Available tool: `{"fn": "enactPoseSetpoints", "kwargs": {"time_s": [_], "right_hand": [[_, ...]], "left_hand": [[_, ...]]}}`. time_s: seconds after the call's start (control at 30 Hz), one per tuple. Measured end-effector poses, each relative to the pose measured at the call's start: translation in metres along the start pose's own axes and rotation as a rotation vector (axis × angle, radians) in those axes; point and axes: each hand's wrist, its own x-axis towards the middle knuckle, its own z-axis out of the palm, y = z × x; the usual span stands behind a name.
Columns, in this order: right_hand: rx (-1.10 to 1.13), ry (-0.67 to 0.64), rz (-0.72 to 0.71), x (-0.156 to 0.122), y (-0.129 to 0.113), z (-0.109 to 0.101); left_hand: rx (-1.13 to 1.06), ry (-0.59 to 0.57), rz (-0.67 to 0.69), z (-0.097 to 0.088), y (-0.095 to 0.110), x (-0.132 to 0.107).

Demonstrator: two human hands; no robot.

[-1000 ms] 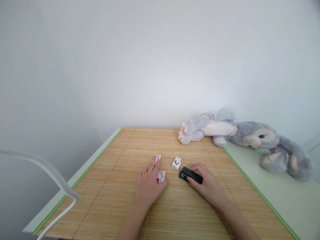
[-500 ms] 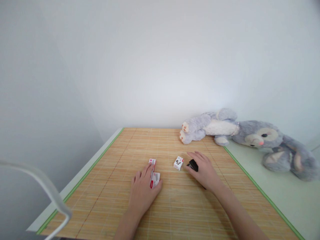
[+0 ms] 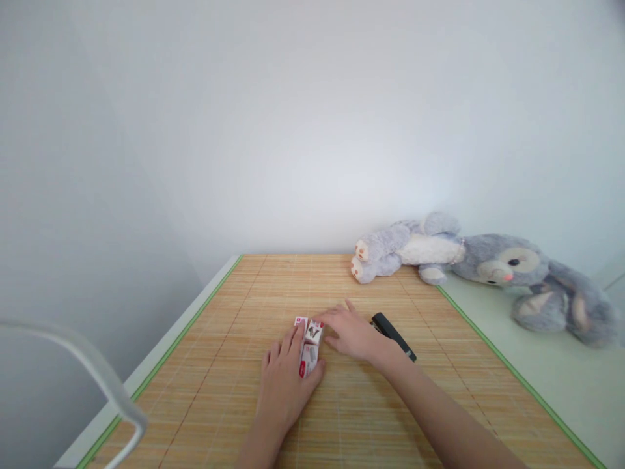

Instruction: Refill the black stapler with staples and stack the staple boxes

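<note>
My left hand (image 3: 287, 378) lies around two small white-and-red boxes, fingers along their left side and thumb at the lower right. One, a staple box (image 3: 309, 360), shows a grey staple strip on its top. The other box (image 3: 300, 321) is partly covered by my fingers. Against them sits a white binder clip box (image 3: 314, 332) with a black clip pictured on it. My right hand (image 3: 349, 331) has its fingertips on that box's right and far sides. Beyond my right wrist, a black stapler (image 3: 396, 336) rests on the mat, partly hidden.
A bamboo mat (image 3: 234, 404) with green edging covers the table. On its far right lies a grey plush rabbit (image 3: 430, 251), reaching onto the pale tabletop (image 3: 493, 312). A white curved cable or rod (image 3: 105, 384) crosses the lower left. A plain wall stands behind.
My right hand has left the stapler and moved left to the binder clip box. That box now sits against the other two boxes. The left hand has hardly moved.
</note>
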Motion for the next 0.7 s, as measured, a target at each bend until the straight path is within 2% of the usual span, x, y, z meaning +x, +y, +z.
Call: {"fn": "enactPoseSetpoints", "kwargs": {"time_s": [0.17, 0.3, 0.37, 0.47, 0.53, 0.57, 0.63, 0.7], "right_hand": [[0.100, 0.016, -0.028, 0.003, -0.010, 0.008], [0.013, 0.133, 0.028, -0.015, -0.001, -0.001], [-0.064, 0.239, 0.140, -0.035, 0.015, -0.009], [-0.162, 0.371, 0.416, -0.077, 0.046, -0.019], [-0.098, 0.352, 0.591, -0.106, 0.063, -0.021], [-0.030, 0.286, 0.650, -0.118, 0.067, -0.020], [0.077, 0.214, 0.693, -0.133, 0.067, -0.015], [0.176, 0.234, 0.689, -0.133, 0.055, -0.006]], "left_hand": [[0.036, 0.030, 0.062, 0.001, 0.000, -0.002], [0.044, 0.026, 0.089, 0.000, 0.000, -0.004], [0.043, 0.024, 0.090, 0.000, 0.000, -0.003], [0.043, 0.029, 0.079, 0.003, -0.002, -0.002], [0.040, 0.035, 0.077, 0.005, -0.003, -0.001], [0.038, 0.036, 0.078, 0.006, -0.003, -0.001], [0.037, 0.036, 0.079, 0.006, -0.003, -0.002], [0.046, 0.037, 0.077, 0.005, -0.003, -0.002]]}}
